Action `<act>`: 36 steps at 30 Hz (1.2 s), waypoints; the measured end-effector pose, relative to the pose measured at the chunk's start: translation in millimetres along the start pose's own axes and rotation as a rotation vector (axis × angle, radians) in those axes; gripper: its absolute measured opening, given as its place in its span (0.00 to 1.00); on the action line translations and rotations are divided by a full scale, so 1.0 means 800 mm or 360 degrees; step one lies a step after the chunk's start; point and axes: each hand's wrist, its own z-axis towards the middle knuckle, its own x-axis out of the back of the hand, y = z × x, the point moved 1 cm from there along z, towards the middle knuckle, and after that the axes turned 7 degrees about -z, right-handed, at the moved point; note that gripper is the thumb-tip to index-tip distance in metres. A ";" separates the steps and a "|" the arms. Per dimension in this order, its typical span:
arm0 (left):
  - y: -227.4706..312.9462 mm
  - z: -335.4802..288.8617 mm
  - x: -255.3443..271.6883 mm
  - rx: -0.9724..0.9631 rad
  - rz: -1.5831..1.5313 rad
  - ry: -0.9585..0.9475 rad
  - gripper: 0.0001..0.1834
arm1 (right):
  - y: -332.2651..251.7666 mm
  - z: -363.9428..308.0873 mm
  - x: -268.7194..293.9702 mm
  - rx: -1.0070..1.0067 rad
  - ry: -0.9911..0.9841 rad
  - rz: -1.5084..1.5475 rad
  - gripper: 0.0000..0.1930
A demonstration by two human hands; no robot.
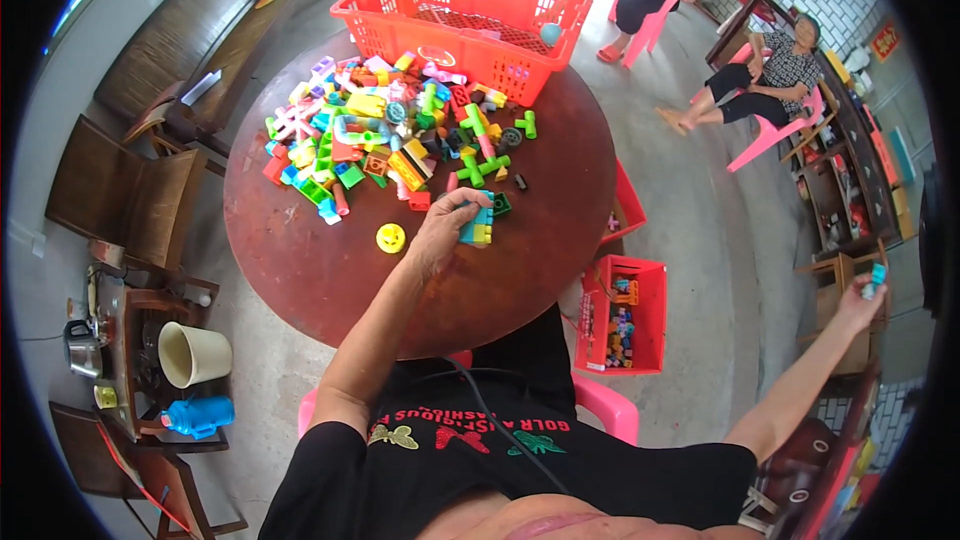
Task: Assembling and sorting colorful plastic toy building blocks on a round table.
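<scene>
While the left hand (447, 223) pinches a blue-green block stack (478, 224) at the table's (540, 240) centre, just at six o'clock from the toy pile (380, 130), the right hand (864, 298) grips a small blue piece (877, 278) far off at three o'clock.

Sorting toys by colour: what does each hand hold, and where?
Left hand grips stacked blue blocks at their top; right hand pinches a small blue piece.
</scene>
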 end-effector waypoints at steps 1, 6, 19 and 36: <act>-0.002 0.002 -0.005 0.0000 0.0044 0.0026 0.07 | 0.027 -0.029 -0.018 -0.0098 0.0026 -0.0072 0.19; 0.004 0.006 -0.043 -0.0031 0.0428 0.0089 0.08 | 0.187 -0.284 -0.282 -0.1012 -0.0593 -0.0073 0.14; -0.022 0.000 -0.120 -0.0242 0.0766 -0.0164 0.40 | 0.255 -0.536 -0.390 -0.1697 -0.1449 0.0271 0.13; -0.051 -0.014 -0.108 -0.0088 0.0687 -0.0220 0.29 | 0.284 -0.586 -0.323 -0.1733 -0.1363 -0.0098 0.13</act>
